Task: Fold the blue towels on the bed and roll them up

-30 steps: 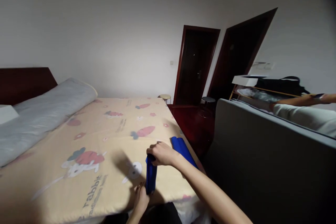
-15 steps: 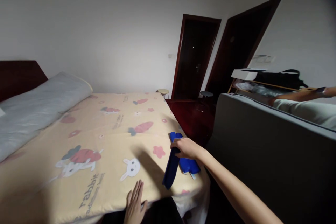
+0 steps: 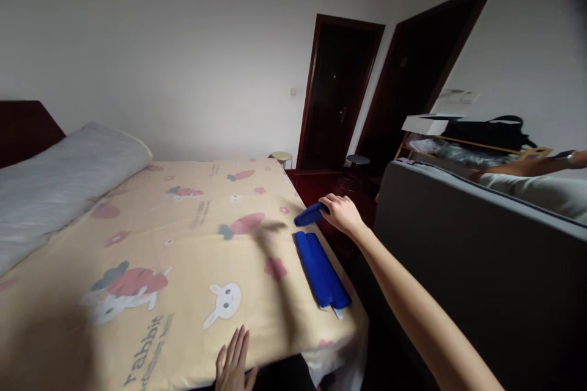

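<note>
My right hand grips one end of a blue soft-looking strip, fingers closed over it above the bed's right edge. Just nearer to me lie two more blue strips, side by side on the patterned sheet, with small white tags at their near ends. What exactly these strips are I cannot make out. My left hand rests flat at the near edge of the bed, its fingers stretched out and holding nothing.
A grey rolled mattress or quilt lies across the bed's left side. Right of the bed stands a tall grey panel, with another person's arm behind it. Two stools, one with a beige seat, stand near the dark door.
My right hand has moved away from me with its blue strip, uncovering the two strips on the sheet. The held strip has swung from pointing toward me to pointing left. My left hand stays nearly put.
</note>
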Demonstrator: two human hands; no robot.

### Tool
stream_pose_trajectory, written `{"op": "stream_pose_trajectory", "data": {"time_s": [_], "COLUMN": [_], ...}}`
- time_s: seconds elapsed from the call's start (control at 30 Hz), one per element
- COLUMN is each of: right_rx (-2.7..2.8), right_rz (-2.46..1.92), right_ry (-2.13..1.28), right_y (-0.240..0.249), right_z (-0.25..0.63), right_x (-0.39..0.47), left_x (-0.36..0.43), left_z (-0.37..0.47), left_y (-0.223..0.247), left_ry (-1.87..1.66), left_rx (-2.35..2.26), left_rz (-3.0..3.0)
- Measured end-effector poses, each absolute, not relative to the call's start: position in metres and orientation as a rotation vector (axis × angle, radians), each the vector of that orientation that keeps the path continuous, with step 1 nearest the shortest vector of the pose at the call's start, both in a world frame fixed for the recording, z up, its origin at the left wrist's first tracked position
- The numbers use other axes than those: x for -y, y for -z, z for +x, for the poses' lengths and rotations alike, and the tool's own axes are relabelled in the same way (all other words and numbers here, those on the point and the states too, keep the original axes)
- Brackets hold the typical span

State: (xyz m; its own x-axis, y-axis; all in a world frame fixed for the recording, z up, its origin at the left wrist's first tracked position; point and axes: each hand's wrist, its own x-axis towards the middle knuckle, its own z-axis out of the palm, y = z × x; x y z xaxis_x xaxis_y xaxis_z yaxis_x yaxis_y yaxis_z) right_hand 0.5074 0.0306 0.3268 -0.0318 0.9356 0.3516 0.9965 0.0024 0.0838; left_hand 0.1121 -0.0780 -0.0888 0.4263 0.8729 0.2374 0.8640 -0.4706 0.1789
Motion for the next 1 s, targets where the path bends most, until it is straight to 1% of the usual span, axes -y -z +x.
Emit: {"op": "stream_pose_trajectory", "data": {"time_s": [0.07, 0.27, 0.33, 0.4, 0.47, 0.53, 0.67, 0.8, 1.0], "right_rx": [1.938, 1.667, 1.627, 1.589, 1.572, 1.6, 1.681, 1.566, 1.469], "right_rz": [-2.111, -2.334, -2.364, -2.382, -2.396, -2.401, -2.407, -2.476, -2.633], "right_ry": [0.488, 0.362, 0.308, 0.27, 0.247, 0.23, 0.195, 0.18, -0.176], "right_y": [-0.284, -0.116, -0.075, -0.049, -0.038, -0.037, -0.05, -0.057, -0.026], "right_z": [0.508, 0.487, 0.484, 0.486, 0.492, 0.499, 0.507, 0.505, 0.487], "right_x": [-0.016, 0.058, 0.075, 0.082, 0.084, 0.083, 0.078, 0.064, 0.052], "left_x": [0.079, 0.078, 0.079, 0.081, 0.083, 0.085, 0.087, 0.086, 0.082], "left_z": [0.112, 0.109, 0.11, 0.111, 0.114, 0.115, 0.116, 0.115, 0.114], "left_y": [0.089, 0.092, 0.09, 0.085, 0.079, 0.074, 0.069, 0.073, 0.088], "left_ry": [-0.507, -0.615, -0.629, -0.627, -0.617, -0.609, -0.597, -0.618, -0.624], "left_rx": [-1.598, -1.563, -1.559, -1.578, -1.596, -1.597, -1.573, -1.575, -1.588], "left_rz": [2.642, 2.715, 2.722, 2.706, 2.685, 2.672, 2.674, 2.69, 2.681]}}
